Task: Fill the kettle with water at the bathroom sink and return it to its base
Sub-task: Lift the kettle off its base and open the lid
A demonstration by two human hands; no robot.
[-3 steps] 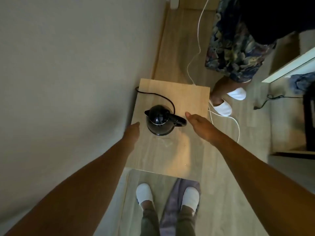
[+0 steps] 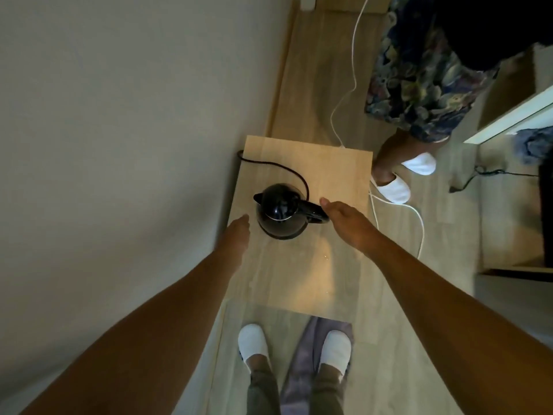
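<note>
My hands were both released: the left hand (image 2: pixel 238 232) hovered beside the kettle (image 2: pixel 279 215), and the right hand (image 2: pixel 344 221) reached its handle, not yet gripping. The kettle stood upright on the tabletop (image 2: pixel 299 280), spout toward the wall (image 2: pixel 119 130), handle toward my right. Its black cord (image 2: pixel 278 166) curved behind. Someone in white slippers (image 2: pixel 393 190) stood nearby on the wooden floor.

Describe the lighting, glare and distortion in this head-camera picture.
Head view: dim room, with a warm bright patch on the wooden table; small highlights on the black kettle; wide-angle stretch enlarges the forearms at the lower corners; the left hand looks slightly soft, the right hand sharper.
</note>
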